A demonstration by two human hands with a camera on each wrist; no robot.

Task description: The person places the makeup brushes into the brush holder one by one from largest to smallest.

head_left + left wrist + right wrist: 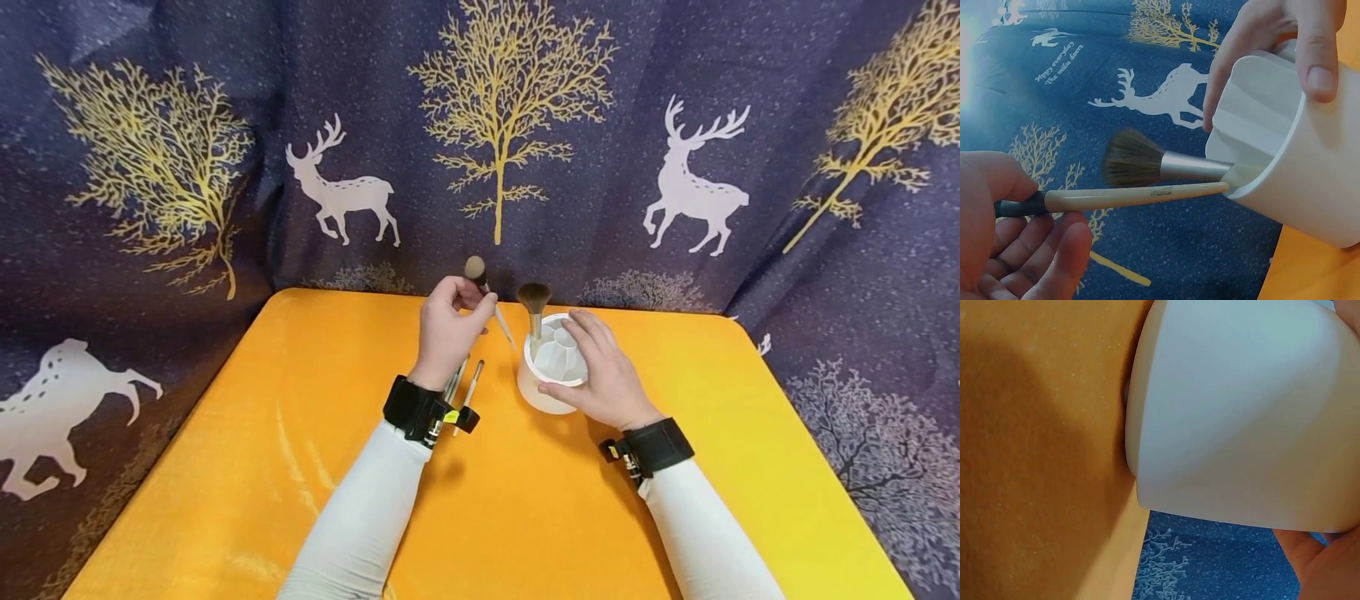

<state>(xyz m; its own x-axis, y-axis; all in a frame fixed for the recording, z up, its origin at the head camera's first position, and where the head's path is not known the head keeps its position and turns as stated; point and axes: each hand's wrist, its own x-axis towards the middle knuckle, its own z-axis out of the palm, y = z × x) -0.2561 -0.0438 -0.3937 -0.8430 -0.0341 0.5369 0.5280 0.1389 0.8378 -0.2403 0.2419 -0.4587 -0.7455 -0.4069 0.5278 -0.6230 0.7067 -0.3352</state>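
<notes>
Your left hand point(448, 327) pinches a brush point(1129, 198), handle tip at the holder's point(551, 375) rim; your right hand point(603, 371) grips the holder, just right.

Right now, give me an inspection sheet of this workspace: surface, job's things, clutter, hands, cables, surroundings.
Surface: orange table with a smooth, slightly shiny cover.
Job's things: white holder with divided compartments, standing on the table; one brown brush stands in it, bristles up. A second brush has its handle tip at the holder's rim, bristles up.
Clutter: spare brushes lying on the table by the left wrist.
Hands: left hand holds the second brush near its head; right hand grips the holder at rim and side.
Cables: nothing seen; black wrist straps only.
Surroundings: dark blue curtain with gold trees and white deer, behind and at both sides.
</notes>
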